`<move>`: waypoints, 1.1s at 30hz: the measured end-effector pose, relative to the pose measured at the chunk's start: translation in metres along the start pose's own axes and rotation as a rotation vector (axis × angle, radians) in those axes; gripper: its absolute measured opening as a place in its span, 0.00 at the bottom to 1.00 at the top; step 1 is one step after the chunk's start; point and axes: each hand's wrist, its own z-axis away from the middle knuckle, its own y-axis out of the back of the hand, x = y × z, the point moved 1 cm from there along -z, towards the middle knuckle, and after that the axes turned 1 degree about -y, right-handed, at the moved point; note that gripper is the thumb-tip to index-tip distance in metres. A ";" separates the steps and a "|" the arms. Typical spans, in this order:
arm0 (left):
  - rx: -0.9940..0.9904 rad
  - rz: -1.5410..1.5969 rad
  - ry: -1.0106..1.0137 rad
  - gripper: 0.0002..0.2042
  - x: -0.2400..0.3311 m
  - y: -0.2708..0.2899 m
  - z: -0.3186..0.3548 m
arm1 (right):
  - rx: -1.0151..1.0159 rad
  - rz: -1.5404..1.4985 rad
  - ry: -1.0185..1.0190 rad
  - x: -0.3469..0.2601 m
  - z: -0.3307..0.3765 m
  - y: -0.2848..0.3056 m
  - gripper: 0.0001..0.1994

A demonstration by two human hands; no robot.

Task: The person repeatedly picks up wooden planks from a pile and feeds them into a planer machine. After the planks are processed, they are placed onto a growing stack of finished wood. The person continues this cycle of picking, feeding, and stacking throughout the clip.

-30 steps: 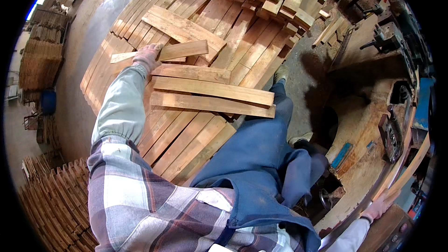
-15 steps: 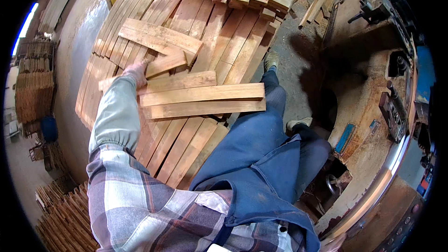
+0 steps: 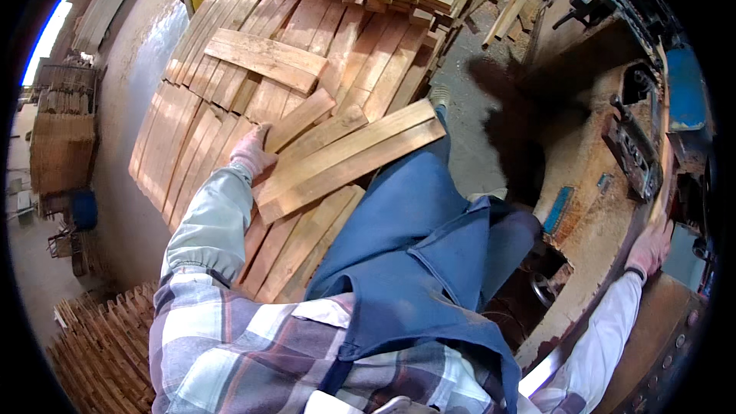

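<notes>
Two gloved hands at work: left hand [image 3: 251,152] clamped on the near ends of several long planks [image 3: 354,155] lying aslant atop the plank stack [image 3: 192,119]. Right hand [image 3: 650,247] rests flat, fingers together, on the dusty machine tabletop [image 3: 586,184], well apart from them.

Head view, steeply down, close

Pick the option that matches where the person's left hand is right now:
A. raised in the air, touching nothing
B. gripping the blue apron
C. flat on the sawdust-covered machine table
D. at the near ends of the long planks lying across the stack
D: the left hand is at the near end of the long planks that lie slantwise across the stack of boards; the right hand is the one over at the machine table.
</notes>
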 end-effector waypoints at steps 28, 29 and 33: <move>-0.032 1.545 -1.211 0.43 0.439 0.006 0.171 | -0.150 -0.924 -0.360 0.016 0.383 0.129 0.36; 0.152 1.159 -0.972 0.38 0.398 -0.001 0.171 | -0.134 -0.772 -0.357 0.031 0.408 0.125 0.35; 0.214 0.327 -0.591 0.33 0.208 -0.084 0.153 | -0.107 -0.482 -0.468 0.047 0.491 0.124 0.35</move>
